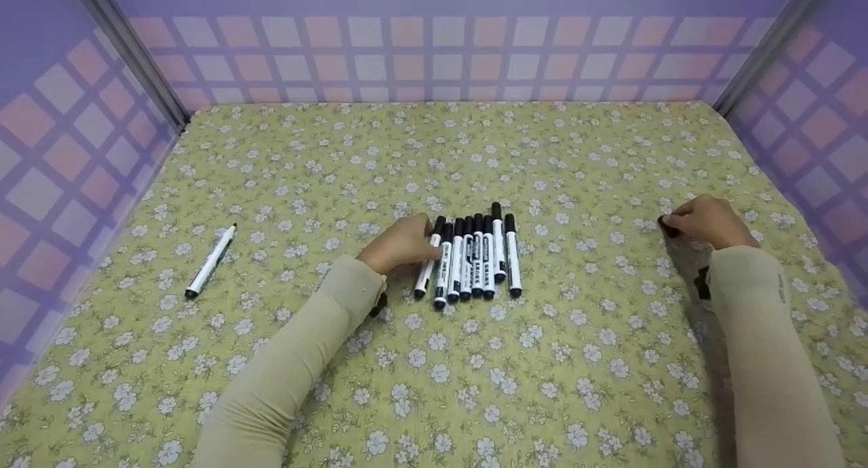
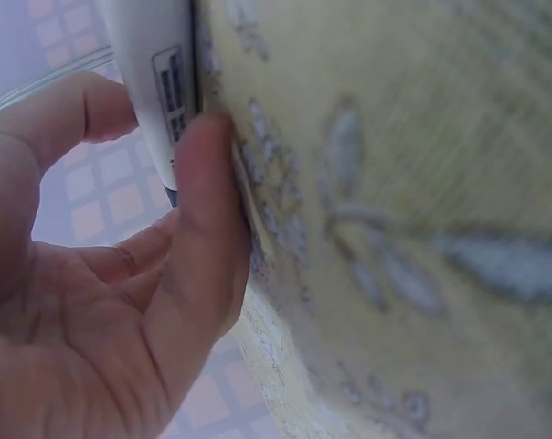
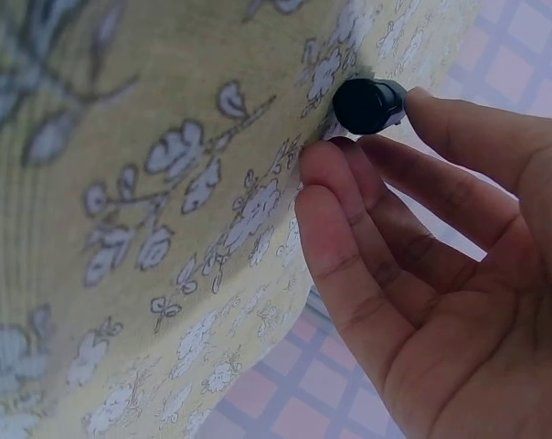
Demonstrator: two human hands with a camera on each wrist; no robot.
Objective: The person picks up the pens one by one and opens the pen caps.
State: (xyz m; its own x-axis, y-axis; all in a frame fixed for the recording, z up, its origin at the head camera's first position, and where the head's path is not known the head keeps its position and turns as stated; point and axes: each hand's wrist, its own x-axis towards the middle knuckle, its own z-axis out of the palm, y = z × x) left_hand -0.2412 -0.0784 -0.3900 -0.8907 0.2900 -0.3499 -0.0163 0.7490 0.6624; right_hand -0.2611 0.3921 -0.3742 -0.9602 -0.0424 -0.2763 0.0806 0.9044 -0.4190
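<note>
Several white markers with black caps (image 1: 477,258) lie side by side in a row on the flowered cloth. My left hand (image 1: 403,243) is at the left end of this row. Its thumb and fingers pinch the outermost marker (image 1: 426,271); in the left wrist view, that white marker (image 2: 157,78) runs between thumb and forefinger. Far to the right, my right hand (image 1: 708,222) pinches a black marker cap (image 1: 668,226) low over the cloth. In the right wrist view, the cap (image 3: 369,105) shows its round end, with the thumb against one side and fingertips just below.
A lone marker (image 1: 211,261) lies at the left with its thin dark tip bare, pointing away. The yellow flowered cloth (image 1: 434,393) covers the table. Purple checked panels (image 1: 447,41) stand at the back and both sides, with grey posts (image 1: 139,54) in the corners.
</note>
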